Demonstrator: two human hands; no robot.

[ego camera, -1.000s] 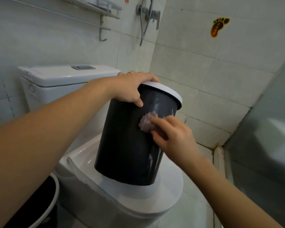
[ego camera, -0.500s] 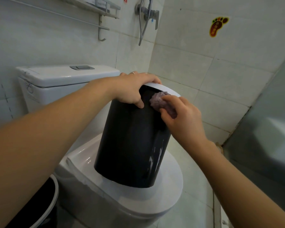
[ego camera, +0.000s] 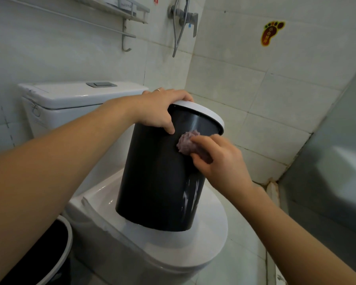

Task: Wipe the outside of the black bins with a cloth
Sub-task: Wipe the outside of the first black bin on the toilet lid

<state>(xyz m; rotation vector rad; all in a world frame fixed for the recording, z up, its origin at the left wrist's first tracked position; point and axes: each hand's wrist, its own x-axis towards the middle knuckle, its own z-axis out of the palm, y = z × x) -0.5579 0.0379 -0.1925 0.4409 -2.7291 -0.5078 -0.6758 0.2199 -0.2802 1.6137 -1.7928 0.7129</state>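
While the left hand [ego camera: 158, 112] grips the black bin's [ego camera: 158, 182] white rim [ego camera: 206, 112], it stands tilted on the toilet lid [ego camera: 210, 229].
The right hand [ego camera: 220, 159] pinches a bunched cloth [ego camera: 185, 140] against the bin's upper side.

The bin [ego camera: 158, 182] is black with a white rim [ego camera: 206, 112] on top. The cloth [ego camera: 185, 144] is soft purple. The toilet [ego camera: 152, 249] is white, and its flush button [ego camera: 101, 84] is grey. The wall tiles [ego camera: 245, 83] are pale white. A foot-shaped sticker [ego camera: 270, 33] is red and yellow with coloured toes. Another black bin [ego camera: 47, 258] has a white rim too.
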